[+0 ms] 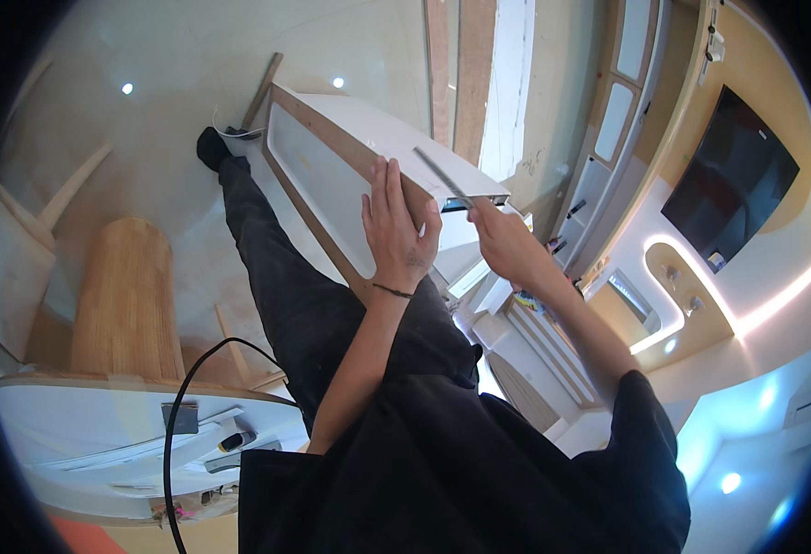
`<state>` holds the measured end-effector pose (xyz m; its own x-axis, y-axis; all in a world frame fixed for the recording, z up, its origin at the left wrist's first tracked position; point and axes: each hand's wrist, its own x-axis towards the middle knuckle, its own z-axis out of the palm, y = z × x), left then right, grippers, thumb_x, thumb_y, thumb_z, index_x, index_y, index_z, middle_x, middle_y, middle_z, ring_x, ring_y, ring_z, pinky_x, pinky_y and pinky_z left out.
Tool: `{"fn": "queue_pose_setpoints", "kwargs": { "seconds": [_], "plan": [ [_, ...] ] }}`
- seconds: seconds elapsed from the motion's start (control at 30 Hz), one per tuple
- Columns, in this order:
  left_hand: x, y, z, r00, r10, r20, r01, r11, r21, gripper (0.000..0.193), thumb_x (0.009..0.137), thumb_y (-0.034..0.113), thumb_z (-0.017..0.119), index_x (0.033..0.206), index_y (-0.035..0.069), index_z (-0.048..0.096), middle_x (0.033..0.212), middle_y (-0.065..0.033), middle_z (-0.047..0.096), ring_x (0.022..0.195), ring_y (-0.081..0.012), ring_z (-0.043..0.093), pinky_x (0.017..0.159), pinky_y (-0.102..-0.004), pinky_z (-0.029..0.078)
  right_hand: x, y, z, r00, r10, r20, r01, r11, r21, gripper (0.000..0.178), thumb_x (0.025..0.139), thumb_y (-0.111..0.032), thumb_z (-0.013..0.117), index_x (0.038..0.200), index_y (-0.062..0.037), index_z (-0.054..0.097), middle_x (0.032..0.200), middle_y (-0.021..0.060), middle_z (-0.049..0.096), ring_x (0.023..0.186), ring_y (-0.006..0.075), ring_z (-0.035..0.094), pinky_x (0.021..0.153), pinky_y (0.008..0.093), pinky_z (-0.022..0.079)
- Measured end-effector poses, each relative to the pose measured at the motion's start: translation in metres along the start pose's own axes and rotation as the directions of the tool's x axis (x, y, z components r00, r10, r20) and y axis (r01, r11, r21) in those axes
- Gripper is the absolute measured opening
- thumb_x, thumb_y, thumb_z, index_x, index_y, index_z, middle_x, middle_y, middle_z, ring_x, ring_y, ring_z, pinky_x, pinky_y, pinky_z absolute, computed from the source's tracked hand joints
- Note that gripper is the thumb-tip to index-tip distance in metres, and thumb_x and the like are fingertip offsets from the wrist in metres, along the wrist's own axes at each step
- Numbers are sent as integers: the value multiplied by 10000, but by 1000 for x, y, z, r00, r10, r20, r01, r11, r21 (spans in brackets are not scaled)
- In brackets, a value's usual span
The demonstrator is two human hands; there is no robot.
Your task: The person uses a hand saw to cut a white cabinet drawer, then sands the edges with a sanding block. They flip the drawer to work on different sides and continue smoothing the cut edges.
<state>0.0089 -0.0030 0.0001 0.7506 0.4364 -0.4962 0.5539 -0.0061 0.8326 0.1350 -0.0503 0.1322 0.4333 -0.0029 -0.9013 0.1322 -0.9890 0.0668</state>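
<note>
A long white panelled piece [318, 180] with a wood-coloured edge lies slantwise in front of me, along my outstretched leg. My left hand [396, 231] rests on its wooden edge with the fingers stretched out and the thumb apart, gripping nothing. To the right, my right hand [502, 240] is closed round the near end of a thin, flat grey metal file [441, 175]. The file points up and left over the white upper face [396, 129]. Its grip end is hidden in my fingers.
At the left are a rounded wooden board [127, 295] and a white worktop [82, 429] with a yellow-and-black tool [236, 441]. A black cable [176, 406] loops beside me. Wooden strips [475, 74] lie beyond the piece; a dark screen [731, 180] hangs at the right.
</note>
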Motion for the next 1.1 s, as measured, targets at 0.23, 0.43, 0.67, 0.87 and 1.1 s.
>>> {"fn": "queue_pose_setpoints", "kwargs": {
  "seconds": [0.23, 0.43, 0.67, 0.87, 1.1],
  "plan": [
    [0, -4, 2, 1000, 21, -3, -22, 998, -61, 718, 932, 369, 533, 1520, 6, 339, 1572, -228, 343, 1441, -398, 369, 1127, -629, 303, -49, 0, 3, 999, 30, -31, -23, 981, 191, 288, 1096, -247, 367, 1135, -24, 546, 690, 228, 581, 670, 414, 593, 692, 483, 430],
    [1, -5, 2, 1000, 27, -2, -27, 999, -31, 713, 928, 354, 538, 1516, 2, 343, 1566, -235, 351, 1437, -402, 373, 1124, -619, 316, -49, 2, 14, 1000, -9, 0, 8, 993, 118, 280, 1091, -245, 376, 1115, -21, 543, 712, 241, 595, 719, 454, 617, 728, 513, 454],
    [2, -4, 3, 998, 57, -4, -57, 996, -63, 690, 946, 347, 521, 1510, -12, 350, 1558, -253, 360, 1422, -418, 386, 1124, -596, 312, -3, 7, 14, 991, -121, -54, 121, 993, -5, 218, 1063, -203, 415, 1085, 9, 459, 700, 309, 617, 694, 533, 618, 621, 609, 451],
    [3, -5, 3, 998, 50, -37, -55, 987, -152, 534, 1029, 251, 403, 1483, -30, 402, 1529, -279, 395, 1393, -433, 414, 1126, -508, 327, -49, 8, 26, 996, 33, -78, -13, 969, 248, 267, 1084, -232, 378, 1176, -25, 519, 661, 235, 604, 658, 437, 643, 632, 511, 465],
    [4, -1, 0, 998, 54, -41, -59, 987, -153, 490, 1054, 299, 417, 1436, -3, 474, 1509, -303, 404, 1376, -458, 422, 1105, -497, 351, -61, -11, 41, 989, -26, -148, 48, 989, 142, 235, 1063, -227, 419, 1139, -23, 506, 613, 252, 604, 599, 477, 626, 584, 570, 491]
  ]
}}
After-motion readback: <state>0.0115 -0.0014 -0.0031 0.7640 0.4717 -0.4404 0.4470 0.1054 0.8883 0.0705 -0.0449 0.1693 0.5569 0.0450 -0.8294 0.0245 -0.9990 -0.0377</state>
